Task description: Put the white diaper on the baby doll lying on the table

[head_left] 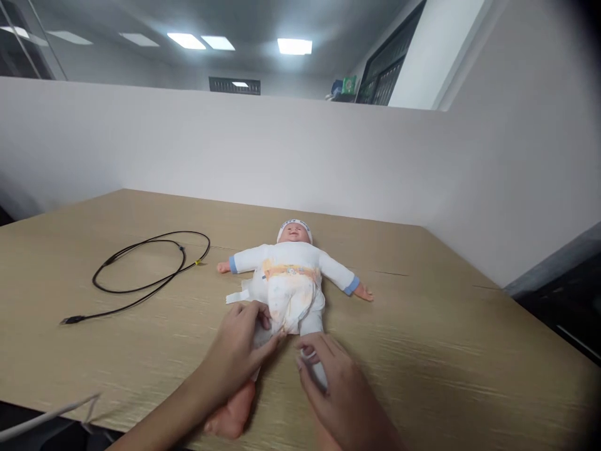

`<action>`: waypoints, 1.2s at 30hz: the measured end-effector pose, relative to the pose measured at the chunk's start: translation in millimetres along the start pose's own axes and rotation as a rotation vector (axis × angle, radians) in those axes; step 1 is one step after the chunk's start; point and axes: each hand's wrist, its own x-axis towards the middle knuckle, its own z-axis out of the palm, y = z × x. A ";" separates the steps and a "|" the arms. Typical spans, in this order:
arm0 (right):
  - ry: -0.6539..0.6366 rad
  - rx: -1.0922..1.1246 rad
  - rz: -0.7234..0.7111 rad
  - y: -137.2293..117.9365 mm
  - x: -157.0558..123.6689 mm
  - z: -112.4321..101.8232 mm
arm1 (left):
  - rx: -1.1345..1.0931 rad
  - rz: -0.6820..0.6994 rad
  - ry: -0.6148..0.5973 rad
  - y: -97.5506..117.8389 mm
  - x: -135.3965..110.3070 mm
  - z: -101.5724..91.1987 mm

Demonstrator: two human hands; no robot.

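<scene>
Doll | supine, white suit, diaper | both hands on legs

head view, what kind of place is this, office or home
Most likely an office or lab workstation, not a home: a plain wooden desk boxed in by white partition walls, with panel ceiling lights beyond. A baby doll lies on the desk.

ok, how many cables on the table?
1: a black cable, looped on the wooden table left of the doll. A white cord shows at the table's near-left edge.
</scene>
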 end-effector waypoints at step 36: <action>0.380 -0.181 0.278 28.0 17.9 17.8 | -0.409 -0.123 -0.009 -27.9 17.4 17.8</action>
